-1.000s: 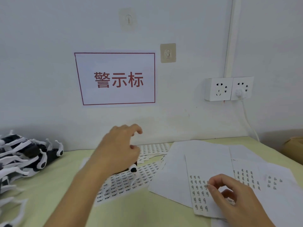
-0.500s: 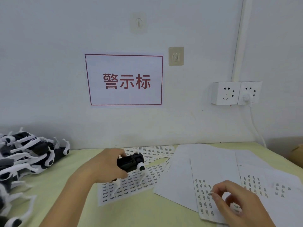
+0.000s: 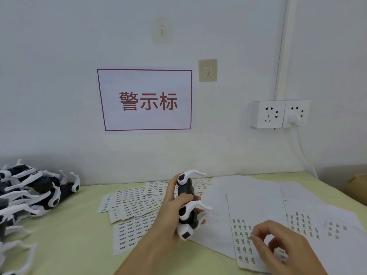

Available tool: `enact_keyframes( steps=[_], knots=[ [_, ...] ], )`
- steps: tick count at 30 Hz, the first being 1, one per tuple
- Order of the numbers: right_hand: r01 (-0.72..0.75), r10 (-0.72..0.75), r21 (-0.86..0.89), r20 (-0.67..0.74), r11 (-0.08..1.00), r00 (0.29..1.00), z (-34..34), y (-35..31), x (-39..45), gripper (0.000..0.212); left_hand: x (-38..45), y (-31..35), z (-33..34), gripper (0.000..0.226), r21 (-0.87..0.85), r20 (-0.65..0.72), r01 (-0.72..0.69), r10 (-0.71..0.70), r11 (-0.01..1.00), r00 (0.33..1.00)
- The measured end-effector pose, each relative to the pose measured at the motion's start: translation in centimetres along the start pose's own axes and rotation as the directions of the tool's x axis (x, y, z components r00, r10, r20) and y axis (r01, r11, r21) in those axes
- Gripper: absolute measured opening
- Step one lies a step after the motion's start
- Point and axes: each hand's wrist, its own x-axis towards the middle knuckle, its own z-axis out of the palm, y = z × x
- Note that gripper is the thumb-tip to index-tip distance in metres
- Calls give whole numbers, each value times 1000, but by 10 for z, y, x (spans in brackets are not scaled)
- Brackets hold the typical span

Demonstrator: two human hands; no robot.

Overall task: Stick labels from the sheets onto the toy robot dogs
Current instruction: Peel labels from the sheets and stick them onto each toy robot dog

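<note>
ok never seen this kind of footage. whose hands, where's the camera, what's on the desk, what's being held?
No machine here: a person works bare-handed, and the one camera sits on their head, looking forward and down. The left hand grips a black-and-white toy dog, lifted off the green table with its legs pointing right. The right hand pinches a small label at its fingertips, over a part-used label sheet. More label sheets lie fanned out mid-table, and a pile of dogs sits at the left edge. On the wall are a red-bordered sign and sockets.
</note>
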Motion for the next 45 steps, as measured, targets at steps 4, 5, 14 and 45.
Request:
enact_keyframes(
  steps=[4,5,14,45],
  knots=[
    [23,-23,-4,-3,1000,1000,1,0,1,49,3,-17,-5,53,-81,-115,-36,27,996,993],
    [26,-26,-3,-5,1000,1000,1,0,1,49,3,-20,-5,52,-80,-120,-42,32,996,992],
    [86,-86,-91,2,992,996,0,-2,0,48,6,-22,-4,34,-31,-206,-76,68,997,976],
    [197,-71,-216,481,956,874,49,-62,139,15,7,-20,-12,58,-130,-37,-81,77,988,996]
  ],
)
